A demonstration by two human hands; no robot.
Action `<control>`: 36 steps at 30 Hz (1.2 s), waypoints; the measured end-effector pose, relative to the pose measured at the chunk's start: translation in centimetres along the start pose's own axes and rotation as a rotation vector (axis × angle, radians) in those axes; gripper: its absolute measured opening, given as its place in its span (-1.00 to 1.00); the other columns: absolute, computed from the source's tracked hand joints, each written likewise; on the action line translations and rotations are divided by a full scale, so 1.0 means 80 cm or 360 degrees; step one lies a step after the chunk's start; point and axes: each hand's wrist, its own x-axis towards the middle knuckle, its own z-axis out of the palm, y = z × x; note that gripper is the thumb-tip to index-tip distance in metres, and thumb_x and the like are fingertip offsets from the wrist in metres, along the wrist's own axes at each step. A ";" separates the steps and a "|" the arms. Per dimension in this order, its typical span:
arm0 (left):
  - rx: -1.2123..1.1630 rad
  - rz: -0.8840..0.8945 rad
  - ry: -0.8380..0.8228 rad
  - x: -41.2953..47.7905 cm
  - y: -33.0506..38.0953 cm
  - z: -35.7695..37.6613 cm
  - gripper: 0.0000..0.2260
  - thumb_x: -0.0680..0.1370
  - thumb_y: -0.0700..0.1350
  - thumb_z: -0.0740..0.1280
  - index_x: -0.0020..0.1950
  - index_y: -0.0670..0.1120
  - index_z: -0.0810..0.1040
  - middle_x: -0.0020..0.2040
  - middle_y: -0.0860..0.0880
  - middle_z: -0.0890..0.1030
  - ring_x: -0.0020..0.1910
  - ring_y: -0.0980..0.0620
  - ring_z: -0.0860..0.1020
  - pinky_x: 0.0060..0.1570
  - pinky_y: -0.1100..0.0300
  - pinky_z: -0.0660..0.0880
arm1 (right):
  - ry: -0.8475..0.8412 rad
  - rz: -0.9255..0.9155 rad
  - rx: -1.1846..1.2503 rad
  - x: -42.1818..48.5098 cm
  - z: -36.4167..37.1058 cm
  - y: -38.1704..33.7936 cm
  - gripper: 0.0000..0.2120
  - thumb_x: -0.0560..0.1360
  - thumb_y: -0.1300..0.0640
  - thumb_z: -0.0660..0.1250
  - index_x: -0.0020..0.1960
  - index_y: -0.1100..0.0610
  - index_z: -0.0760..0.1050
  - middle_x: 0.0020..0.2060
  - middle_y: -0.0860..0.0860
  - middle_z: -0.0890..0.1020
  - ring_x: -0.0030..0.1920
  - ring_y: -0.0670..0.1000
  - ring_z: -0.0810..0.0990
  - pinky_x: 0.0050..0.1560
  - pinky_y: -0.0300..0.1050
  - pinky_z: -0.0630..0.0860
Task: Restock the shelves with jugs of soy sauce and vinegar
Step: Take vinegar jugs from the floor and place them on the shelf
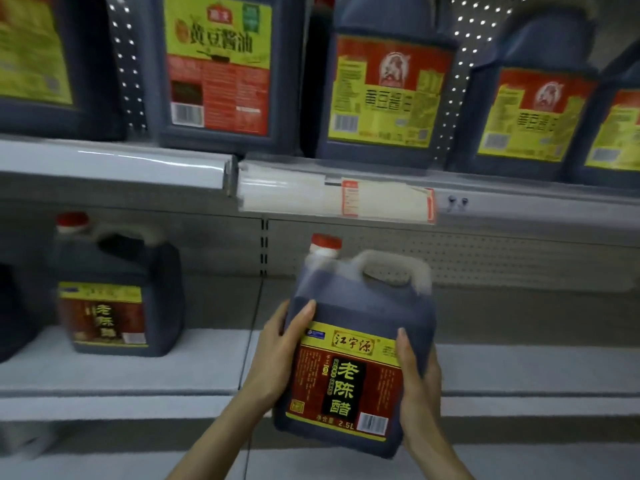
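A dark vinegar jug (360,306) with a red cap, a clear handle and a red-and-yellow label is held tilted in front of the lower shelf (138,368). My left hand (277,351) grips its left side with the thumb on the front. My right hand (415,386) grips its right side, thumb on the label edge. A matching vinegar jug (117,296) stands on the lower shelf at the left.
On the upper shelf (114,164) stand several dark soy sauce jugs, among them one with a green-and-red label (218,67) and one with a red-and-yellow label (384,88). A price-tag strip (332,197) runs along the shelf edge. Behind the shelves is a perforated back panel (502,258).
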 end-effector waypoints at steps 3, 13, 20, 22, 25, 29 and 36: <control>0.0017 0.0102 0.0109 0.022 -0.006 -0.043 -0.22 0.09 0.46 0.43 0.05 -0.09 0.51 -0.17 -0.07 0.69 -0.20 -0.01 0.66 -0.21 0.23 0.56 | -0.0099 -0.0010 -0.0076 0.027 0.040 0.024 0.16 -0.16 -0.57 0.41 0.32 -0.02 0.38 -0.14 0.01 0.70 -0.24 0.03 0.70 -0.34 -0.20 0.58; 0.0121 0.0183 0.0457 0.082 -0.051 -0.140 -0.17 0.12 0.49 0.42 0.04 -0.19 0.51 -0.08 -0.18 0.64 -0.10 -0.14 0.61 -0.01 -0.11 0.51 | -0.0301 -0.0037 -0.0206 0.080 0.124 0.099 0.29 -0.09 -0.60 0.35 0.44 0.13 0.23 0.14 0.14 0.58 -0.20 -0.11 0.68 -0.33 -0.31 0.55; 0.0336 0.0200 0.0451 0.096 -0.067 -0.144 -0.33 0.21 0.54 0.29 -0.11 -0.05 0.50 -0.18 -0.10 0.63 -0.15 -0.10 0.60 -0.06 -0.11 0.51 | -0.0340 -0.0097 -0.0501 0.114 0.118 0.114 0.24 0.08 -0.64 0.24 0.20 0.48 0.40 -0.34 -0.13 0.66 -0.35 -0.14 0.64 -0.34 -0.38 0.47; 0.0367 0.0212 0.0413 0.101 -0.066 -0.142 -0.35 0.21 0.55 0.26 -0.19 -0.04 0.51 -0.32 0.00 0.64 -0.27 0.02 0.60 -0.17 0.04 0.51 | -0.0294 -0.0135 -0.0587 0.116 0.118 0.116 0.24 0.09 -0.64 0.21 0.22 0.48 0.39 -0.33 -0.14 0.66 -0.33 -0.14 0.64 -0.34 -0.41 0.46; 0.0385 0.0246 0.0380 0.104 -0.069 -0.145 -0.32 0.21 0.58 0.23 -0.22 -0.06 0.50 -0.34 -0.03 0.62 -0.27 -0.07 0.58 -0.17 -0.02 0.50 | -0.0289 -0.0153 -0.0648 0.115 0.119 0.124 0.23 0.10 -0.65 0.20 0.19 0.48 0.41 -0.36 -0.14 0.66 -0.35 -0.15 0.64 -0.35 -0.40 0.47; 0.0370 0.0242 0.0364 0.107 -0.072 -0.146 -0.32 0.20 0.58 0.24 -0.22 -0.05 0.51 -0.35 0.00 0.63 -0.31 0.03 0.60 -0.19 0.07 0.52 | -0.0245 -0.0173 -0.0736 0.119 0.117 0.133 0.22 0.10 -0.65 0.21 0.20 0.46 0.41 -0.33 -0.01 0.66 -0.30 -0.11 0.65 -0.31 -0.37 0.48; 0.0392 0.0222 0.0292 0.106 -0.071 -0.147 -0.32 0.18 0.58 0.24 -0.16 -0.03 0.50 -0.31 0.09 0.66 -0.30 0.17 0.61 -0.17 0.23 0.53 | -0.0421 -0.0137 -0.0832 0.124 0.112 0.124 -0.08 0.23 -0.45 0.24 0.16 0.36 0.45 -0.36 -0.12 0.65 -0.28 -0.19 0.64 -0.28 -0.42 0.46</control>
